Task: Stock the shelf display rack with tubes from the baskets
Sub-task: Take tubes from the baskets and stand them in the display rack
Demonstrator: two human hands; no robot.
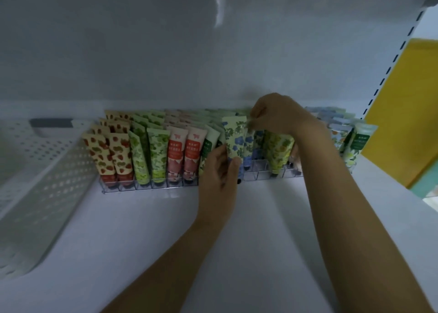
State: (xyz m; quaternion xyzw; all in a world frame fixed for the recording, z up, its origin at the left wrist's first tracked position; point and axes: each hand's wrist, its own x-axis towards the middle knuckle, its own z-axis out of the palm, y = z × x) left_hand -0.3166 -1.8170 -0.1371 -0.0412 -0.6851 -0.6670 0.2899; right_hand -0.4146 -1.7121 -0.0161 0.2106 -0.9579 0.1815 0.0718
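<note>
- Left hand grips the lower end of the blue-flower tube, with the thumb across the front and the fingers curled behind.
- The tube is cap down, crimp up, at the front cells of the rack, middle section.
- Right hand reaches over from above with fingers curled. The fingertips pinch at the tube's top right corner. It's blurry there, so I can't rule out that they also hold back the tubes behind.
- The two-hand hold makes sense to me: the bottom hand aims the cap into a cell and the top hand sets the lean to match the row.
- The rack is clear plastic, split into lanes. Tubes stand cap down and lean back, so the prints face out.
- Tubes are sorted by print: strawberry tubes far left, then green tubes and pink tubes. A yellow-green tube is right of the held one, and pale tubes are at the far right.
- The front cells just right of the held tube look vacant, so they're the likely target.
- Basket: white, perforated, on the shelf just left of the rack. Its contents aren't visible.
- Shelf: flat, white, matte.
- The back panel is plain and pale with one glare spot. A slotted upright stands at right, with a yellow panel beyond it. Lighting is dim.
</note>
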